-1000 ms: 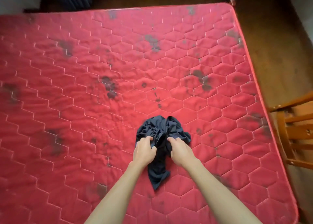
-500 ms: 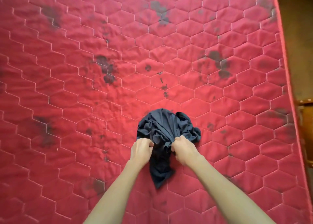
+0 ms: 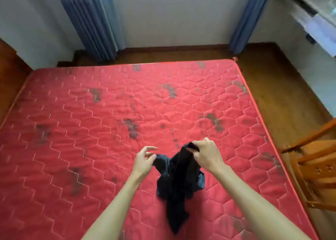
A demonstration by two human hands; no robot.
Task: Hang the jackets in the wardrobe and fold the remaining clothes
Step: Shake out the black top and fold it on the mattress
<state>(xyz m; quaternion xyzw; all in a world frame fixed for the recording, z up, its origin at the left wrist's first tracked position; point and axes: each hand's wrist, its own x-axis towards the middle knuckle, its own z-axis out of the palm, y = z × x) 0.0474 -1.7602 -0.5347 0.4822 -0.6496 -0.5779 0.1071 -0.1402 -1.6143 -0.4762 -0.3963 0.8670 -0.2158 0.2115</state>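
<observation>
Two holds: both above the red mattress (image 3: 91,130), near its front edge.
Left hand (image 3: 144,160): pinched a loose corner.
Dark garment (image 3: 178,181): hung limp between them.
Right hand (image 3: 207,155): fisted round the bunched top.
Handling: likely light, soft, floppy; take hem corners.
</observation>
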